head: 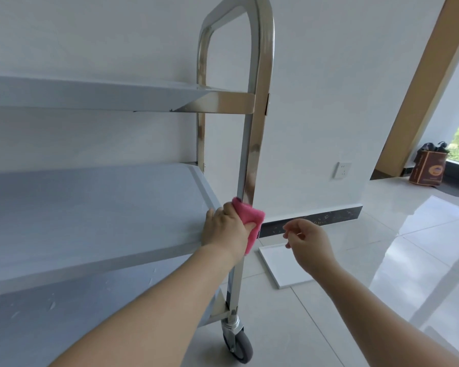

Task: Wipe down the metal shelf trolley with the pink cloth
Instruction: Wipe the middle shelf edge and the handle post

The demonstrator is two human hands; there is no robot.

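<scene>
The metal shelf trolley fills the left and middle of the head view, with three grey shelves and a shiny upright frame on its right end. My left hand grips the pink cloth and holds it wrapped against the near upright post at the corner of the middle shelf. My right hand hovers in the air to the right of the post with its fingers loosely curled and holds nothing. A grey caster wheel shows at the post's foot.
A white wall stands close behind the trolley, with a socket low down. A flat white board lies on the glossy tiled floor beside the post. A brown bag sits by the window at far right.
</scene>
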